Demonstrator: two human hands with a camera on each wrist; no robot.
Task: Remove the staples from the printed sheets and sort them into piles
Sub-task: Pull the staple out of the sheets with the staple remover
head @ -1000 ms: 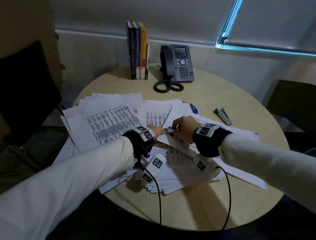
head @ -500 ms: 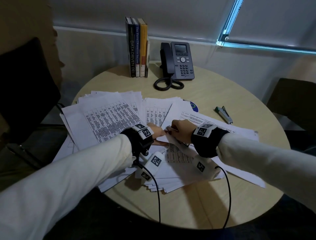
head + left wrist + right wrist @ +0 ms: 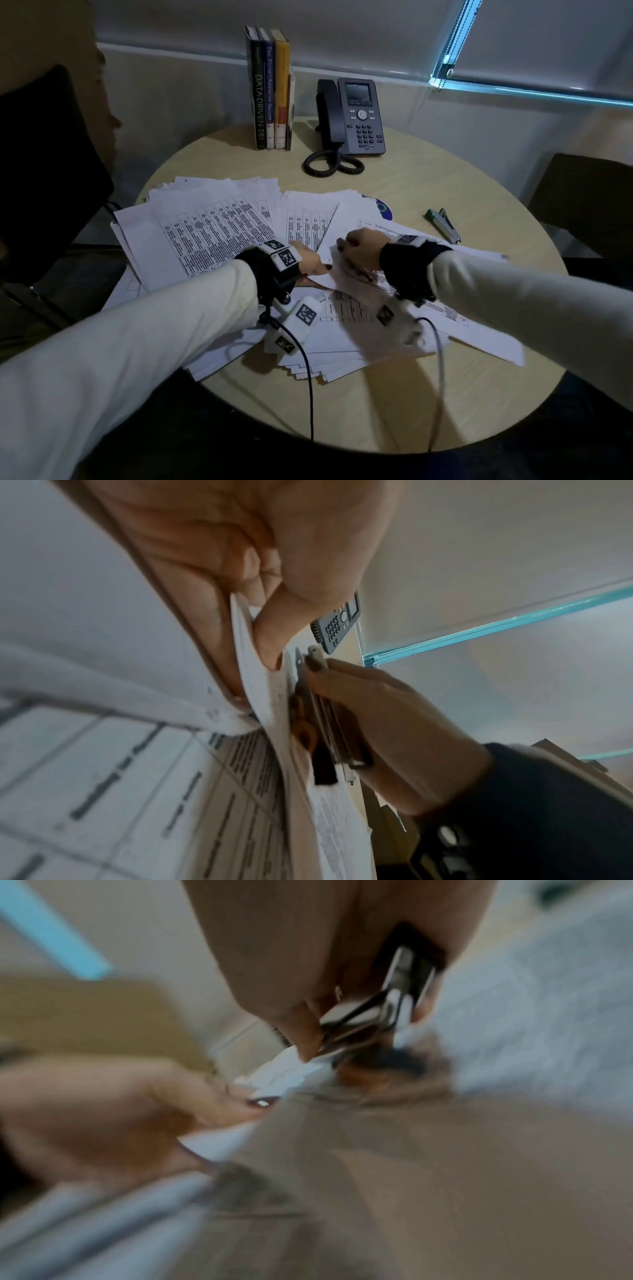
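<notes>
Left hand (image 3: 260,569) pinching sheet corner (image 3: 246,647), right hand (image 3: 387,723) gripping staple remover (image 3: 308,674).

Cream-white long sleeves (image 3: 144,339) are covering both arms; black wrist bands (image 3: 274,274) are wrapping each wrist, carrying white blocks printed with black square markers (image 3: 287,257); white camera housings (image 3: 301,317) are hanging beneath, thin black cables (image 3: 310,387) trailing down; dark polish is showing on the fingernails (image 3: 313,665).

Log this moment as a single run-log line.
step: staple removal | left hand: pinches corner of stapled sheets | right hand: grips staple remover at that corner | stapler: idle on table
</notes>
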